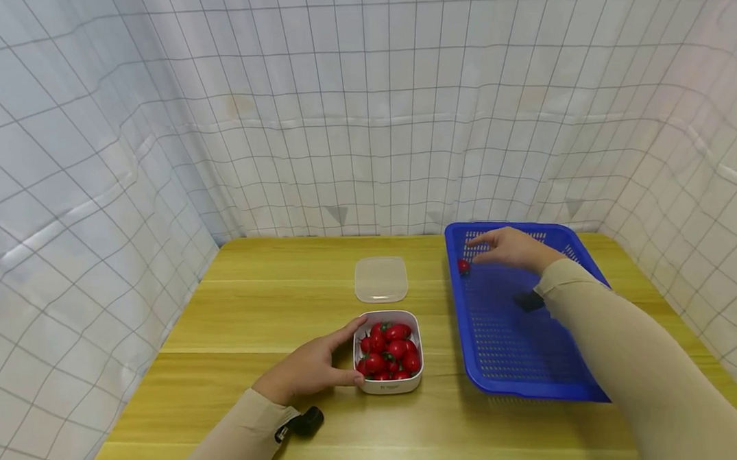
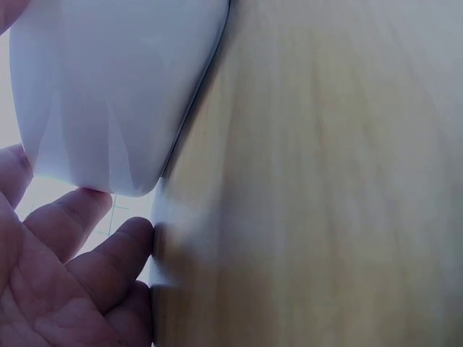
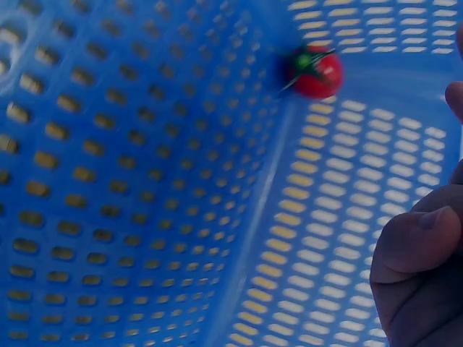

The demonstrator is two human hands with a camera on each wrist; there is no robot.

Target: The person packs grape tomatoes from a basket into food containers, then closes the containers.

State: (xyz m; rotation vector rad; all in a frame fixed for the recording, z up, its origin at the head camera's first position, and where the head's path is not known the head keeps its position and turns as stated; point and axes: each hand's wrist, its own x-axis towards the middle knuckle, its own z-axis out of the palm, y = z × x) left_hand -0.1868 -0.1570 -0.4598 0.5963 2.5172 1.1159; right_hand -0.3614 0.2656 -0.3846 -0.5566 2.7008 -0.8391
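My left hand point(image 1: 315, 366) grips a square white container point(image 1: 390, 387) by its left side, thumb at the near corner and fingers at the far one. Red cherry tomatoes point(image 1: 396, 349), some with green stems, fill it. In the left wrist view, fingertips point(image 2: 90, 199) meet the container's wall point(image 2: 123, 87). My right hand point(image 1: 510, 248) reaches into a blue perforated basket point(image 1: 472, 349), fingers apart and holding nothing. Just beyond its fingertips lies a single cherry tomato point(image 1: 463, 266) by the basket's left wall. The right wrist view shows that tomato point(image 3: 323, 74) with its green stem, apart from the thumb point(image 3: 419, 242).
A translucent square lid point(image 1: 380, 279) lies flat behind the container on the wooden table point(image 1: 253, 283). White grid-patterned curtains point(image 1: 364, 120) enclose the table at the back and sides. The basket's raised rim stands right of the container.
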